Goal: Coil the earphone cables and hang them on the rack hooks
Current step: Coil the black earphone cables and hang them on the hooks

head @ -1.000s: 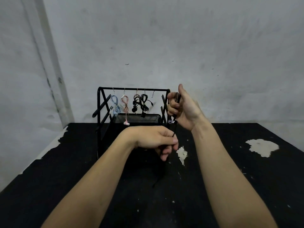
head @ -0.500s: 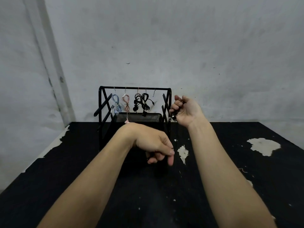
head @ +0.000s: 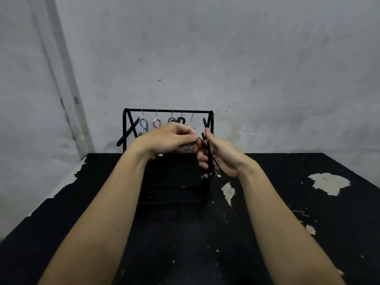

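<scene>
A black earphone cable (head: 208, 155) is looped around the fingers of my right hand (head: 221, 155), its earbuds (head: 207, 175) dangling just below the palm. My left hand (head: 170, 138) is raised beside it and pinches the cable's free end at the fingertips. Behind both hands stands the black rack (head: 167, 111) with small wire hooks. A blue coil (head: 144, 124), a pink coil (head: 156, 122) and two black coils (head: 176, 120) hang from it, partly hidden by my left hand. The rightmost hook (head: 192, 117) is bare.
The rack stands at the back of a black table (head: 61, 202) whose surface has peeled pale patches (head: 329, 183). A grey wall rises right behind it. A thin scrap lies on the table at right (head: 301, 212).
My left hand has risen from low over the table up to the right hand and taken the cable end. The right hand has dropped slightly and turned, with more cable wound on it.
</scene>
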A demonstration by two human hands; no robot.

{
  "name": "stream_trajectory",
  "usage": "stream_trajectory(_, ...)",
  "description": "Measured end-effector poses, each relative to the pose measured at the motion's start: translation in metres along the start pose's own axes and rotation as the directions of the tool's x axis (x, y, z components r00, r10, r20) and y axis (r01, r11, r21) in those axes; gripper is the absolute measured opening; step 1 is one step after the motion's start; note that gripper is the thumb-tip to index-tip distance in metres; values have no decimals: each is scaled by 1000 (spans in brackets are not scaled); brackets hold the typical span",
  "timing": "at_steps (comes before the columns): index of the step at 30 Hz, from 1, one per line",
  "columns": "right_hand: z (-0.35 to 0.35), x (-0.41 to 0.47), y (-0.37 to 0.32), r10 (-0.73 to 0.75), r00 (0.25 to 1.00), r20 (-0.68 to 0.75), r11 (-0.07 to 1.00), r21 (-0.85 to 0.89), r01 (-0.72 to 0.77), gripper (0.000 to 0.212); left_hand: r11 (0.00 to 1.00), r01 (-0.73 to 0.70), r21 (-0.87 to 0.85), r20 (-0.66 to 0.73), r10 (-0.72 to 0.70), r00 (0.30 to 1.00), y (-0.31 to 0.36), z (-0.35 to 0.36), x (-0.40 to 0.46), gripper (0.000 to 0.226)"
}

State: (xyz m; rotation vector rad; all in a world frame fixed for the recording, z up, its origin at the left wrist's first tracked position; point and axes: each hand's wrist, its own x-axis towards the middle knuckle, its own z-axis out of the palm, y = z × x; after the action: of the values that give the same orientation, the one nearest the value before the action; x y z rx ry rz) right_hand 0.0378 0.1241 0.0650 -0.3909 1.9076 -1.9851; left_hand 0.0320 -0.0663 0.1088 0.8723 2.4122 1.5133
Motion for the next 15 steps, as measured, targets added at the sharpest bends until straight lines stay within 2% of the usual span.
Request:
stream_trajectory(4, 8, -6, 1, -70, 993, 90, 989, -127, 82, 45, 997, -74, 9, -200, 74, 977, -15, 3, 11, 15)
stream_trajectory(8, 14, -7, 0, -144, 983, 116, 990, 15, 143, 39, 981, -179, -72, -298, 151, 943, -25, 13, 18, 15)
stream_trajectory(10, 16, -7, -4, -206, 972, 115, 977, 80, 198, 36, 965, -198, -172, -281, 145, 949, -30, 22, 21, 20)
stream_trajectory(13, 17, -9, -12, -285, 952, 107, 940, 227, 256, 34, 918, -141, -372, -202, 68, 977, -42, 37, 23, 32)
stream_trajectory(15, 15, -7, -18, -313, 947, 69, 908, 313, 277, 34, 930, -73, -361, -162, 14, 987, -51, 47, 24, 32)
